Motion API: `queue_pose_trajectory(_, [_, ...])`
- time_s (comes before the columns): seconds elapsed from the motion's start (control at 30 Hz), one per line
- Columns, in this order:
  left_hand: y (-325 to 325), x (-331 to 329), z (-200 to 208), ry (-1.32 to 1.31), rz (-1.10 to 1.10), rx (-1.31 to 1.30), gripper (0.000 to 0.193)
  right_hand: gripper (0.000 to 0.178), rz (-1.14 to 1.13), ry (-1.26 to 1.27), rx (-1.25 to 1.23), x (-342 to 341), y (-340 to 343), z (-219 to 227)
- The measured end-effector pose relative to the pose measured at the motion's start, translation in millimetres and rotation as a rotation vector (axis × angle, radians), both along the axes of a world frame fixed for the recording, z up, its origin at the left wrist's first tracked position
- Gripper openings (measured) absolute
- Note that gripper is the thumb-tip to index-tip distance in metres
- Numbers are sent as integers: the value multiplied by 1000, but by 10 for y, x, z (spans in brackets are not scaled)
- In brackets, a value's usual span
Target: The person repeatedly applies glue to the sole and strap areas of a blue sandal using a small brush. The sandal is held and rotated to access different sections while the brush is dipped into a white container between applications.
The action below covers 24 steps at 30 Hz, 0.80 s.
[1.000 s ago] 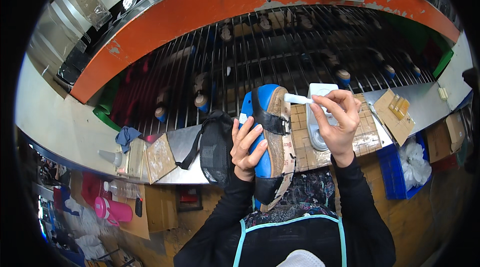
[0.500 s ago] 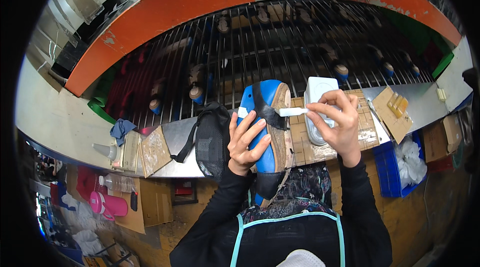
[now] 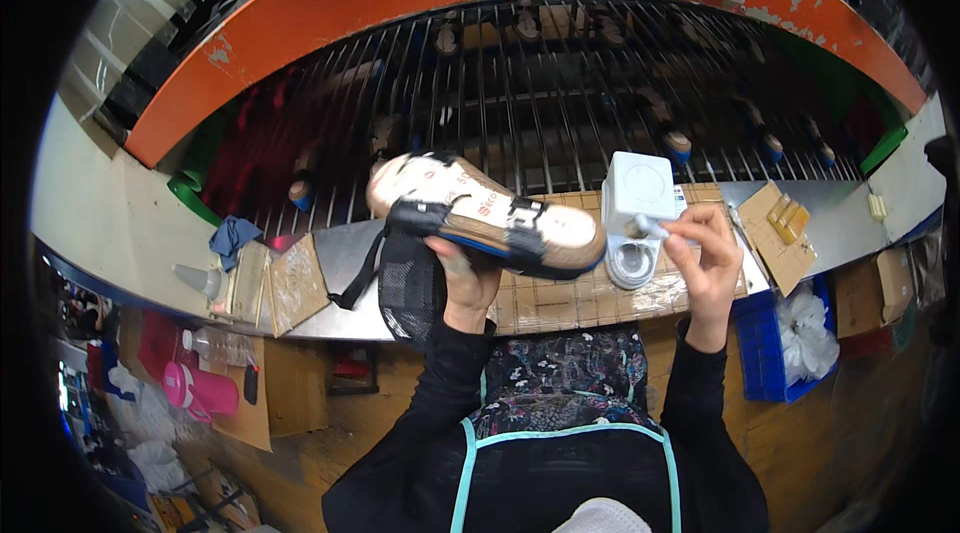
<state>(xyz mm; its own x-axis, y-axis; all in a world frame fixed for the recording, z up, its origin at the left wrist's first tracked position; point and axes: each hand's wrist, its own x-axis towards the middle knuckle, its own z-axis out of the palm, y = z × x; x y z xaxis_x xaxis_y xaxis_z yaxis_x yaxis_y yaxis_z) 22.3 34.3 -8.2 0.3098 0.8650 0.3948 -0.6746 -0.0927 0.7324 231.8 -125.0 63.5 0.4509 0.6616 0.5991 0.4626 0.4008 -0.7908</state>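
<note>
While our left hand gripped the strapped shoe from below, most of its fingers hidden behind it, we held that shoe tilted above the table, its pale underside facing up and blue showing only along the lower edge. Our right hand pinched a small white applicator between thumb and fingers, just beside a white dispenser with a round cup at its near end; the applicator was blurred, and we could not tell whether it touched the dispenser. We had a black mesh bag near our left hand, amber blocks on cardboard to the right, and a rack of metal rods beyond the table
</note>
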Motion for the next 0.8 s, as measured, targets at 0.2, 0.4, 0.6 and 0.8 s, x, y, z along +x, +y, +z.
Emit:
queue_pose_trajectory(0.2, [-42, 227, -192, -60, -191, -494, 110, 15, -49, -305, -151, -334, -84, -69])
queue_pose_trajectory(0.4, [-196, 227, -408, 202, -496, -263, 118, 19, -205, -549, -42, -330, 253, -13])
queue_pose_trajectory(0.6, [-167, 286, -459, 205, -610, -313, 117, 16, -533, -704, -31, -153, 532, 1])
queue_pose_trajectory(0.8, [234, 553, -535, -279, -774, -544, 100, 14, -166, -307, -249, -28, 131, -186])
